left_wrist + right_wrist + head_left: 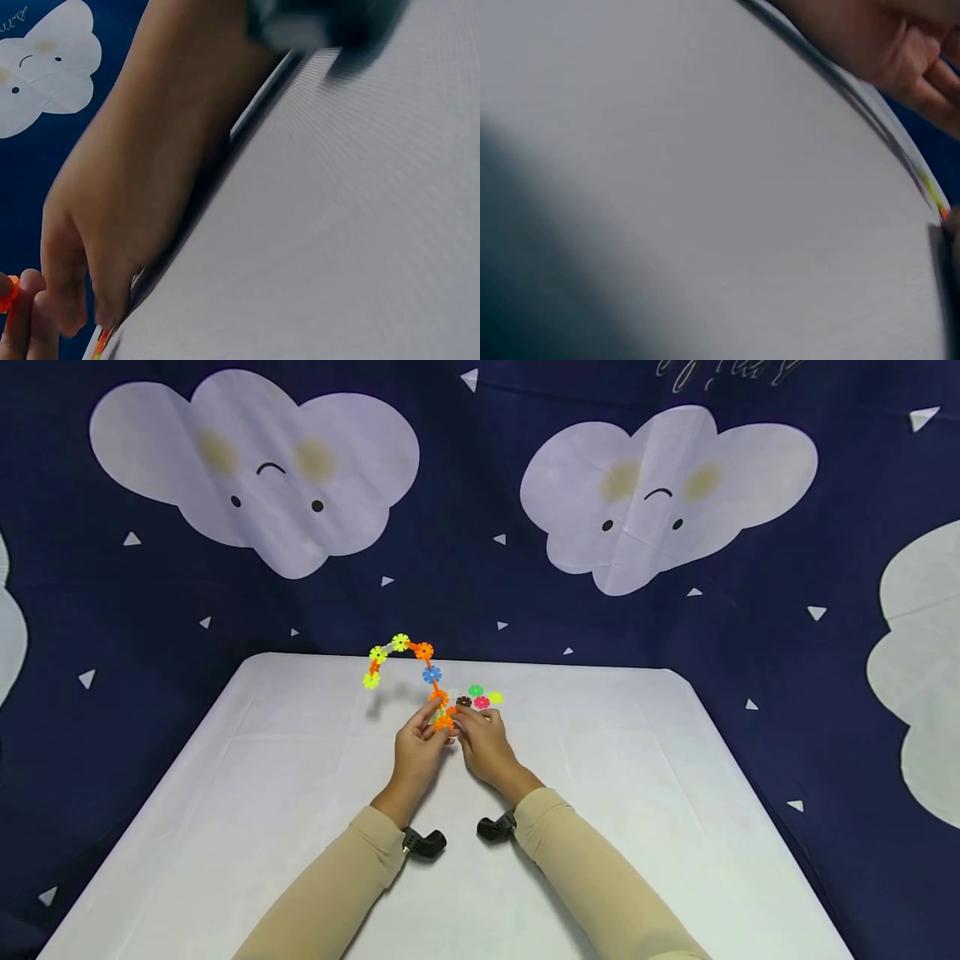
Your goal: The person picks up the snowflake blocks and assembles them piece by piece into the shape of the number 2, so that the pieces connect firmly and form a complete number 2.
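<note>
A curved chain of interlocking plastic snowflake discs [423,651], yellow, orange, white and blue, arches up above the white table. My left hand [417,753] grips its lower end, thumb and fingers around the orange discs [443,722] there. Close against it on the right, my right hand [489,747] pinches an orange disc at the same end; its fingers partly cover that disc. Whether this disc is joined to the chain cannot be told. Bits of orange also show at the fingertips in the left wrist view, and an orange and yellow sliver at the right wrist view's edge.
Just beyond my right hand lie loose discs: a green one [476,691], a yellow one [496,697], a pink one [482,702] and a dark brown one [463,702]. The white table [225,827] ends at a dark blue cloud-patterned curtain [465,510].
</note>
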Available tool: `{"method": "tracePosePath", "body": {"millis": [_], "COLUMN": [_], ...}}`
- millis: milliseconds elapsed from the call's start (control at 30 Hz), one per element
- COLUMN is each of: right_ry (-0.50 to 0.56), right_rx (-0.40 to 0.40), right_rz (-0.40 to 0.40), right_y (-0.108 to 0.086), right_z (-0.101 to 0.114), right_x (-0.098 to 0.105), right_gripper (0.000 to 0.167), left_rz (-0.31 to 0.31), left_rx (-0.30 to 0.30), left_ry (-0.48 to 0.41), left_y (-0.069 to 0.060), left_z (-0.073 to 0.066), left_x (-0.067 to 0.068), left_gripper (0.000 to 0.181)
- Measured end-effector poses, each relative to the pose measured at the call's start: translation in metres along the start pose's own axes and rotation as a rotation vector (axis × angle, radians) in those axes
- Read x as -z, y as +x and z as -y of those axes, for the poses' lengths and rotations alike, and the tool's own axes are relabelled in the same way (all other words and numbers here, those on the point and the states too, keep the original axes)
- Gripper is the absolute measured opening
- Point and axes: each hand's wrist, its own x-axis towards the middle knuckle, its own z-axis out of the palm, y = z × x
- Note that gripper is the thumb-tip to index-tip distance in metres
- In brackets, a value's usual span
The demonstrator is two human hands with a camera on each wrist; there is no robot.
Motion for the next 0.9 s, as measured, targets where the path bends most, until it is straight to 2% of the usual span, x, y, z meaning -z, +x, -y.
{"method": "tracePosePath", "body": {"millis": [133,200,267,433,600,733,900], "right_ry": [-0.106,-0.127,-0.122,-0.074,-0.049,-0.01,0.143], "right_rx": [0.014,0.024,0.044,0.108,0.148,0.099,-0.064], "right_rz": [0.159,0.182,0.162,0.055,0.005,0.022,0.149], "right_y": [0.012,0.016,0.017,0.016,0.016,0.017,0.022], "right_z": [-0.002,-0.003,-0.003,-0.003,-0.002,0.0,0.002], "right_x": [-0.001,-0.001,-0.001,-0.001,-0.003,-0.004,0.001], "right_gripper": [0.045,0.044,0.039,0.021,0.018,0.009,0.02], "left_rz": [-0.014,-0.019,-0.02,-0.028,-0.028,0.0,0.067], "left_rx": [-0.024,-0.03,-0.025,0.003,-0.007,-0.022,-0.022], "left_ry": [0.007,-0.003,-0.015,-0.015,-0.039,-0.036,-0.06], "left_y": [-0.005,-0.006,-0.006,-0.001,0.002,0.001,0.0], "left_z": [-0.017,-0.021,-0.021,-0.006,0.006,0.008,0.009], "left_x": [-0.003,-0.004,-0.003,0.002,0.006,0.005,0.003], "left_gripper": [0.055,0.054,0.053,0.054,0.053,0.053,0.054]}}
